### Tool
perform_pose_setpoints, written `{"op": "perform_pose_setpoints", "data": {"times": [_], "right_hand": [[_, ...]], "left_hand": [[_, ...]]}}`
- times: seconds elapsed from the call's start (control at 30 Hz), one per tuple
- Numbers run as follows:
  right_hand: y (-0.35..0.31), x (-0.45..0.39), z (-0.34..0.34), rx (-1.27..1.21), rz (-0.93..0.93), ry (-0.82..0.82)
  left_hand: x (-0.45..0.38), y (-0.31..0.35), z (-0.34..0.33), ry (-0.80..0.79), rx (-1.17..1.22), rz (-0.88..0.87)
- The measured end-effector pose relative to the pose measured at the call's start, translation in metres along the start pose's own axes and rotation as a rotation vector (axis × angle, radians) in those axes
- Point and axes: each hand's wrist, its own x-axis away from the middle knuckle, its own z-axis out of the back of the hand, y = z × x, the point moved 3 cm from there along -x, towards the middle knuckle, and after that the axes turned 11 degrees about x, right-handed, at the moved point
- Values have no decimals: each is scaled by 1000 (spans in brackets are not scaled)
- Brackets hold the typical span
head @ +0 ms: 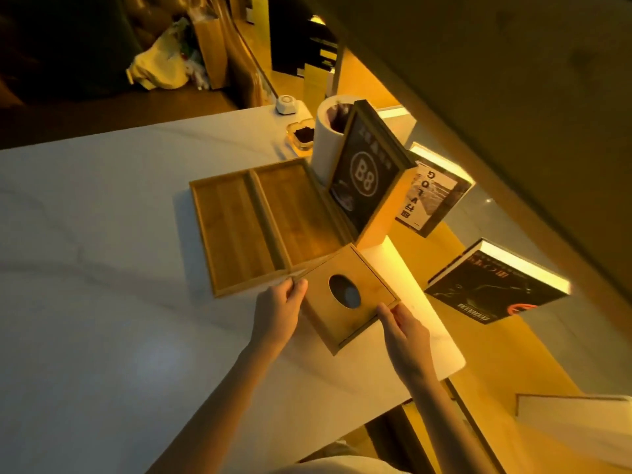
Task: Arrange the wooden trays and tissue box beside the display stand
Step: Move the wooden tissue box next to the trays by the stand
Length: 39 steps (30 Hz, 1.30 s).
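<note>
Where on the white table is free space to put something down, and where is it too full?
Free: the wide bare white table left of the two wooden trays, and its near part left of the left hand. Crowded: the far right corner, where the ashtray, white cylinder and B8 display stand sit close, and around the tissue box held by both hands.

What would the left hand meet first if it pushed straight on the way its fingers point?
Probably the nearer wooden tray: the left hand grips the tissue box corner, fingers aimed toward that tray's near edge, just beyond. Depth is unclear.
</note>
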Motion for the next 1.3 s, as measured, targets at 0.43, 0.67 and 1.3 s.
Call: {"op": "perform_pose_setpoints", "data": {"times": [0.43, 0.67, 1.3], "right_hand": [[28, -24, 3, 0, -32, -11], [34, -27, 3, 70, -65, -73], [29, -9, -11, 602, 284, 191]], "left_hand": [[-18, -6, -37, -20, -25, 120], [-11, -9, -40, -71, -128, 241], [-4, -16, -49, -462, -560, -99]]}}
